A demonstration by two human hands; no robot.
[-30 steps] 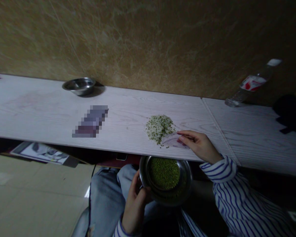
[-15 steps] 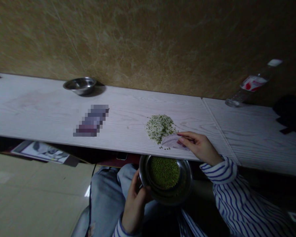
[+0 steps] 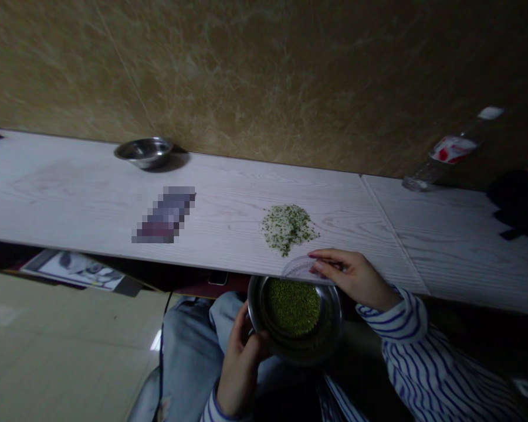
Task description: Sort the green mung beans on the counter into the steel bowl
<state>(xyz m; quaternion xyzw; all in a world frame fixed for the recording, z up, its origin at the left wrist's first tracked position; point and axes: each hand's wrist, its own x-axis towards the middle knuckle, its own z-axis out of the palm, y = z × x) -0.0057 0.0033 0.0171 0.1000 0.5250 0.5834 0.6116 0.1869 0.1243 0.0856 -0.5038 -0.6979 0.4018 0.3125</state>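
My left hand (image 3: 243,358) is closed on the left rim of a steel bowl (image 3: 332,334). Green mung beans (image 3: 294,306) lie in that bowl, held below the table's front edge. Between the fingertips of my right hand (image 3: 356,275) is a thin, see-through plastic piece (image 3: 298,267) with a curved edge. It lies low over the table edge, right above the bowl; its exact kind is unclear. Just beyond it, a pile of green beans mixed with white grains (image 3: 287,225) is spread on the pale wooden table (image 3: 229,249).
A second steel bowl (image 3: 144,153) stands by the wall at the left. A blurred-out flat item (image 3: 165,215) lies nearer the front. To the right stand a clear bottle (image 3: 451,149) with a white cap and a dark object (image 3: 517,202).
My right hand has drawn the plastic piece from the pile toward the table's front edge. The few beans near the edge are gone from view there. My left hand and the bowl stay put.
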